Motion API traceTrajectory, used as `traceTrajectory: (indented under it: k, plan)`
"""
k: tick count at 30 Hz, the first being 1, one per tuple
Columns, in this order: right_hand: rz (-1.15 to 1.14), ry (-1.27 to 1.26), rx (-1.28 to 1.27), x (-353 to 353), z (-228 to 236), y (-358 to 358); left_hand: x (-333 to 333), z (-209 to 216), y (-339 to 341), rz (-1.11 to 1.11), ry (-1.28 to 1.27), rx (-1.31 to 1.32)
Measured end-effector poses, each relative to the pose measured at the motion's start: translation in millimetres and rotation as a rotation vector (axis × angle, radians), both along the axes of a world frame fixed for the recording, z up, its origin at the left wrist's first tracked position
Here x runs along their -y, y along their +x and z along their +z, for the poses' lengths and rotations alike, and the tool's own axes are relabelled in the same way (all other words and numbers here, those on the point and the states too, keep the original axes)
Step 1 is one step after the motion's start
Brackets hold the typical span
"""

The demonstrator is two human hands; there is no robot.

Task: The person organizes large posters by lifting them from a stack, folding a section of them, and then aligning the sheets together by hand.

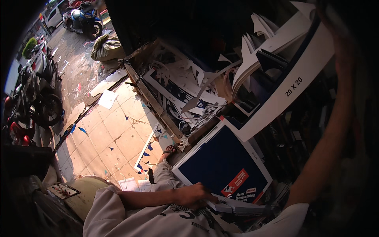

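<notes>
A stack of printed sheets, dark blue with a white border and a small red patch, lies before me. My left hand is closed, its fingers curled at the near edge of the stack beside a bundle of narrow white paper pieces. What it grips, if anything, is hidden. My right arm reaches up at the right. In the shadow there, my right hand grips the upper end of a long white and dark blue paper offcut. The offcut slants down to the stack's far corner.
Beyond the stack, a wooden-edged bin holds tangled paper scraps. White curled offcuts rise at the upper right. Blue scraps lie on the tiled floor. Motorcycles and a tied sack stand outside at left.
</notes>
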State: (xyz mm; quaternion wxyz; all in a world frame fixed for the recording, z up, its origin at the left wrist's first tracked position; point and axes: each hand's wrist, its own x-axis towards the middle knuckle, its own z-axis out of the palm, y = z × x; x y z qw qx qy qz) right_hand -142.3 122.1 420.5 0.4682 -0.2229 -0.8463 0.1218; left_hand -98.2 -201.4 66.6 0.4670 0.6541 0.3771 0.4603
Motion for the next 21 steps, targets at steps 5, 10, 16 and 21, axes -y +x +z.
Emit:
traceTrajectory:
  k: [5,10,16,21]
  plan:
    - [-0.048,0.498,1.178,-118.4,-91.5,-162.0,-11.0,9.4,5.3,-0.081,-0.030,0.005]
    - [0.356,-0.060,1.026,28.3,-99.7,-98.8,-15.7,-5.2,1.1,0.043,-0.003,-0.009]
    - [0.231,-0.390,1.457,24.3,-134.2,111.7,-49.0,7.7,-6.6,0.189,-0.200,-0.043]
    - [-0.189,-1.212,1.748,17.8,-189.2,351.3,-51.8,-16.3,8.2,0.148,-0.327,-0.103]
